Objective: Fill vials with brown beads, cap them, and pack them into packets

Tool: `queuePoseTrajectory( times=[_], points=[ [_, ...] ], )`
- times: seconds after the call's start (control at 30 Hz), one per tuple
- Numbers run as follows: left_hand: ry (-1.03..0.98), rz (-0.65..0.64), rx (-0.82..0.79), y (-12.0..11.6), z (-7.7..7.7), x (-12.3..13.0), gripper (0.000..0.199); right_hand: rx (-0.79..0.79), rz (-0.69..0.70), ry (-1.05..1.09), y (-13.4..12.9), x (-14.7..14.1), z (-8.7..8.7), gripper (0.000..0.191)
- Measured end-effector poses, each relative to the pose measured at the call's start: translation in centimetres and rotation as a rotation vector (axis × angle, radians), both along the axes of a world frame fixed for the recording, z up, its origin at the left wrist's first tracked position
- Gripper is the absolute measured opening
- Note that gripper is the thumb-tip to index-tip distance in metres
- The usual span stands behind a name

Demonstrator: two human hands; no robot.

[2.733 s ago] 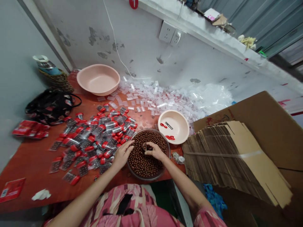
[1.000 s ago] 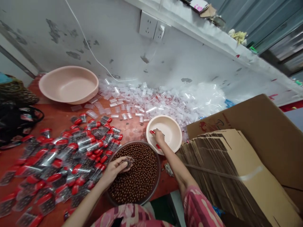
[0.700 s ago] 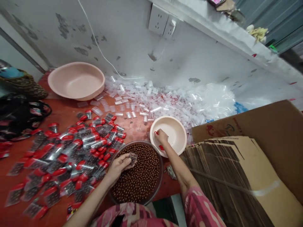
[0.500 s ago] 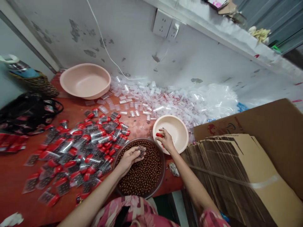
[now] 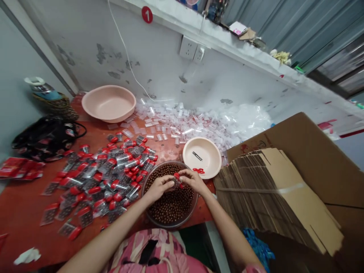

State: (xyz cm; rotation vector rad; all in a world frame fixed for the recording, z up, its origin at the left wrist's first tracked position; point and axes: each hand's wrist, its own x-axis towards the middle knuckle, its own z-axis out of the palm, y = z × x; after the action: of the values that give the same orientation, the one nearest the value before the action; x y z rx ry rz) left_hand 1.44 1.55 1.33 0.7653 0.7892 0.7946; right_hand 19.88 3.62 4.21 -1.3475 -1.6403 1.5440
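Item: wearer's garment, pink patterned cloth, lower centre of the frame.

Item: left hand, centre; thumb and fingers clamped on a small clear plastic container with dark contents, above the bead bowl.

Item: right hand, centre; thumb and fingertips pinched round a small red plastic cap at that container. Whether the cap is seated cannot be told.

Step, in my judgement: bringing cap and container together. Such a fit calls for a steady left grip, the cap square to the mouth and even pressure; a tilt could spill beads.

Item: round bowl, glossy brown beads within, under both hands.

Item: heap of red-capped clear containers, left of the bowl, on a red-covered table.

Item: cream plastic basin, right of centre; loose red pieces and a black strip inside.

Item: empty clear plastic sleeves, scattered along the wall, upper centre.

Item: pink oval basin, upper left.
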Motion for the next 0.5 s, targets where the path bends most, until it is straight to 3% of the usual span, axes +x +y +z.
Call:
queuePoseTrajectory(
  times=[0.17, 0.33, 0.5],
  points=[
    [0.114, -0.103, 0.159, -1.1, 0.4, -1.2, 0.03, 0.174, 0.099, -0.09, -0.8, -0.2, 1.2, 0.03],
    [0.214, -0.015, 0.259, -1.4, -0.1, -2.4, 0.031, 0.313, -0.038, -0.141, -1.7, -0.7, 2.6, 0.028],
    [0.336, 0.025, 0.376, -1.5, 0.0, -3.1, 0.032, 0.488, 0.042, -0.252, -2.9, -2.4, 3.7, 0.027]
  ],
)
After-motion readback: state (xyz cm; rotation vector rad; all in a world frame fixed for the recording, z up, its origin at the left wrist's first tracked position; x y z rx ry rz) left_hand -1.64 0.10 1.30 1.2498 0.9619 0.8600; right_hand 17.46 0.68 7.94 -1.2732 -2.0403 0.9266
